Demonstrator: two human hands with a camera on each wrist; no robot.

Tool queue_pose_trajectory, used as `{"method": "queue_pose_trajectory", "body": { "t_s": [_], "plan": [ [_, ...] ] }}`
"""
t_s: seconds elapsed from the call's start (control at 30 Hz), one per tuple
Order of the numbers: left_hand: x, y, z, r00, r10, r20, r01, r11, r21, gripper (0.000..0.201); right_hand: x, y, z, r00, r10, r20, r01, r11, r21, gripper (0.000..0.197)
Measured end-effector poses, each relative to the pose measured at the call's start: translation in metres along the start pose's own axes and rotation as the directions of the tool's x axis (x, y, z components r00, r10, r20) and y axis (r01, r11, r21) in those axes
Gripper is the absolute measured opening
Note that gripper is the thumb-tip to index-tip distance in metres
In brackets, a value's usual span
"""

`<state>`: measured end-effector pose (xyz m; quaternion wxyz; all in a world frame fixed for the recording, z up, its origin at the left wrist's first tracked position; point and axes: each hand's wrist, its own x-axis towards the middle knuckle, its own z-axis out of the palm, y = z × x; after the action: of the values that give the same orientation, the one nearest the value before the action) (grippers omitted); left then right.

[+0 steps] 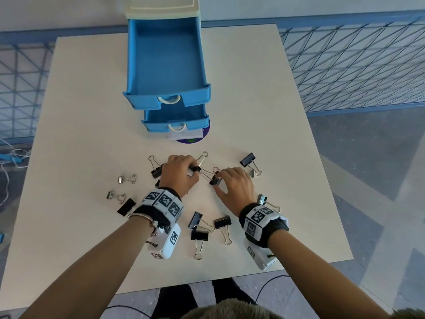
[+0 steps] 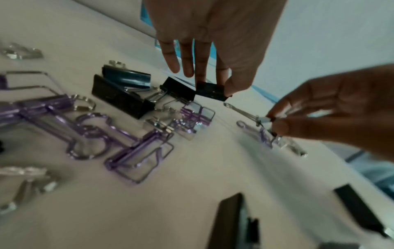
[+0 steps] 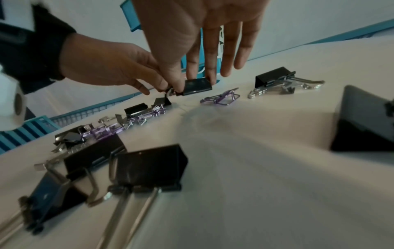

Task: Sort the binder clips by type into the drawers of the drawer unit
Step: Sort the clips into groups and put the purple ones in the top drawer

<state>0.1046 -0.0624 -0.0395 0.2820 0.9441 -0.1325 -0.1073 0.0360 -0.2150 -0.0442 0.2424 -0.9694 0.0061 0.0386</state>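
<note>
Both blue drawers of the drawer unit stand pulled out at the far side of the white table, and the binder clips lie scattered on the tabletop just in front of them. Nearest the drawers, the left hand has its fingertips curled around a small black clip. Beside it the right hand pinches another black clip between thumb and forefinger, its other fingers loosely extended.

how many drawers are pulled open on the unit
2. The upper drawer is pulled far out and looks empty; the lower drawer sticks out beneath its front. Any drawers further down are hidden.
</note>
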Motion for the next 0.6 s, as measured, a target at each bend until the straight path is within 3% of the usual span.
{"method": "queue_pose_trajectory", "body": {
  "t_s": [0.1, 0.2, 0.27, 0.37, 0.53, 0.6],
  "plan": [
    [-0.007, 0.003, -0.009, 0.999, -0.002, -0.051, -0.005, 0.989, -0.149, 0.02, -0.009, 0.003, -0.01, 1.0, 0.02, -0.007, -0.019, 0.991, 0.134, 0.02],
    [-0.028, 0.011, -0.014, 0.991, 0.108, 0.076, -0.091, 0.974, -0.207, 0.02, -0.03, 0.009, -0.02, 1.0, 0.006, 0.029, -0.011, 0.984, 0.18, 0.017],
    [-0.047, 0.015, -0.01, 0.957, 0.193, 0.217, -0.161, 0.975, -0.155, 0.016, -0.047, 0.015, -0.021, 0.997, -0.026, 0.078, 0.012, 0.986, 0.167, 0.015],
    [-0.071, 0.017, 0.003, 0.897, 0.205, 0.392, -0.216, 0.976, -0.017, 0.017, -0.067, 0.025, -0.016, 0.989, -0.003, 0.148, -0.015, 0.993, 0.117, 0.017],
    [-0.083, 0.024, 0.016, 0.805, 0.165, 0.569, -0.302, 0.941, 0.154, 0.027, -0.089, 0.034, -0.008, 0.977, 0.01, 0.212, -0.014, 1.0, 0.017, 0.022],
    [-0.077, 0.032, 0.014, 0.802, 0.169, 0.573, -0.323, 0.929, 0.179, 0.03, -0.091, 0.04, -0.011, 0.982, 0.036, 0.184, -0.036, 0.999, -0.005, 0.028]
  ]
}}
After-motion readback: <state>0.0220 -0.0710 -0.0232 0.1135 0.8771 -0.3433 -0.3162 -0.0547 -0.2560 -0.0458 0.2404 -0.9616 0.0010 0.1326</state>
